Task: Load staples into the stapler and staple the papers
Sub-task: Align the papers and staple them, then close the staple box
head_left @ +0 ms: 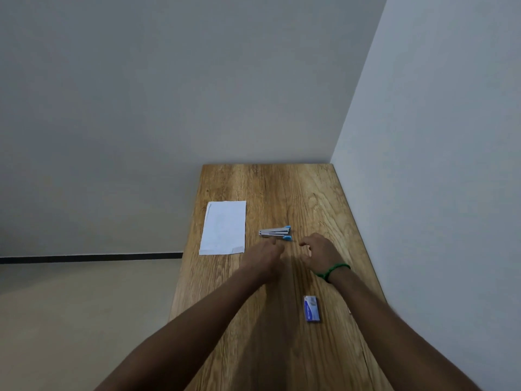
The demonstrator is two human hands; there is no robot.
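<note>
A small silver stapler [275, 232] with blue ends lies on its side in the middle of the wooden table [310, 193]. White papers [223, 227] lie flat to its left. A blue and white staple box [311, 309] rests nearer to me on the right. My left hand [265, 255] hovers just below the stapler, fingers loosely curled, holding nothing. My right hand [320, 251], with a green band on the wrist, sits just right of and below the stapler, thumb and fingers apart, empty.
The table stands in a corner, with a grey wall behind and a wall along its right edge. Its left edge drops to a beige floor [70, 320] with a dark skirting line.
</note>
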